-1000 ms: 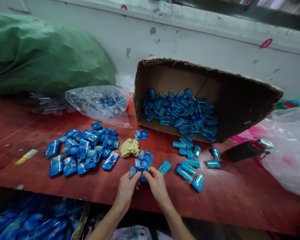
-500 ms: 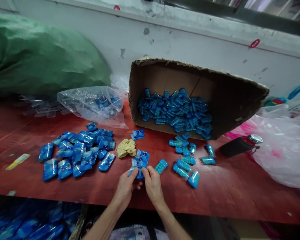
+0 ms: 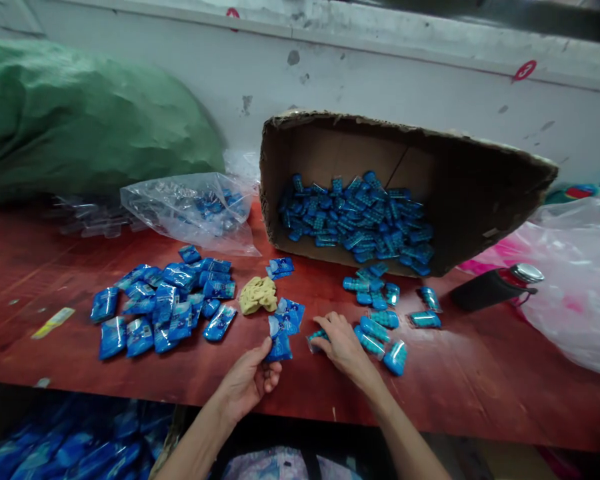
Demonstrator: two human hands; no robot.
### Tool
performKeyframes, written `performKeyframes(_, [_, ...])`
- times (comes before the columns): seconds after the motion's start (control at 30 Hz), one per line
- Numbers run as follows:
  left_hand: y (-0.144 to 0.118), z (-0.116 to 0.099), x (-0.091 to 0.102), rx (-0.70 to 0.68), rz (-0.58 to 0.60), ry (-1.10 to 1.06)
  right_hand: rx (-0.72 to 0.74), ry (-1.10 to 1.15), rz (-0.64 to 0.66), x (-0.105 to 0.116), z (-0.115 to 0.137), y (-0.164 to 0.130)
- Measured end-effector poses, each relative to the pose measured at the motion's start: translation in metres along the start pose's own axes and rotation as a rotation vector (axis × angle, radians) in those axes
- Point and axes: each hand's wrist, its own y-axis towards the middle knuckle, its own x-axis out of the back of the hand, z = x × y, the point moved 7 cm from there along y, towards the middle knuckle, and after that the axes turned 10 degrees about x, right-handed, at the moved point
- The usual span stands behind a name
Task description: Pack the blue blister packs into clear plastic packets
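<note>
My left hand (image 3: 254, 375) pinches a flat blue printed plastic pouch (image 3: 280, 348) between thumb and fingers, just above the front of the red table. Beyond it lie more flat blue pouches (image 3: 289, 313), overlapping. My right hand (image 3: 344, 343) reaches down over a small clear bottle of blue-green beads (image 3: 318, 335); thumb and fingers close round it, hiding most of it. More such bottles (image 3: 373, 337) lie to the right of that hand. On the left, a heap of filled blue pouches (image 3: 167, 303) spreads over the table. A lump of yellowish putty-like material (image 3: 258, 295) sits behind the left hand.
A cardboard box (image 3: 490, 200) on its side holds many blue bottles. Left of it are a clear plastic bag (image 3: 165, 203) and a big green sack (image 3: 95, 127). A dark flask (image 3: 490, 288) and a pink-white bag (image 3: 570, 313) stand right. Blue packets (image 3: 75, 440) fill a container below the table edge.
My right hand has let go of the blue pouch and moved right onto the bead bottle. My left hand keeps the pouch. The view has shifted slightly.
</note>
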Motion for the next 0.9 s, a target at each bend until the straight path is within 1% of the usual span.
performKeyframes(0.13, [0.000,0.001,-0.001,0.038,-0.011,-0.034,-0.054,0.008,-0.206,-0.009,0.013,-0.013])
performKeyframes(0.2, [0.000,0.002,-0.003,0.040,-0.006,-0.046,-0.104,0.086,-0.298,-0.013,0.016,-0.020])
performKeyframes(0.23, [0.001,0.002,-0.004,0.036,-0.004,-0.050,-0.138,0.166,-0.328,-0.013,0.015,-0.023])
performKeyframes(0.3, [0.002,0.001,-0.005,0.024,-0.006,-0.045,-0.219,0.394,-0.375,-0.010,0.012,-0.025])
performKeyframes(0.37, [0.002,0.001,-0.004,0.010,-0.021,-0.027,-0.284,0.624,-0.433,-0.001,0.010,-0.025])
performKeyframes(0.43, [0.003,0.001,-0.004,0.005,-0.035,-0.007,-0.298,0.770,-0.481,0.010,0.015,-0.024])
performKeyframes(0.5, [0.004,0.001,-0.004,-0.004,-0.041,0.003,-0.283,0.835,-0.490,0.018,0.023,-0.023])
performKeyframes(0.57, [0.004,0.001,-0.005,-0.014,-0.040,0.012,-0.261,0.858,-0.479,0.021,0.032,-0.023])
performKeyframes(0.77, [0.003,-0.001,-0.009,-0.020,-0.026,0.055,-0.117,0.735,-0.434,0.024,0.046,-0.021])
performKeyframes(0.9, [0.000,-0.010,-0.013,-0.098,0.021,0.107,-0.067,0.732,-0.413,0.025,0.046,-0.019])
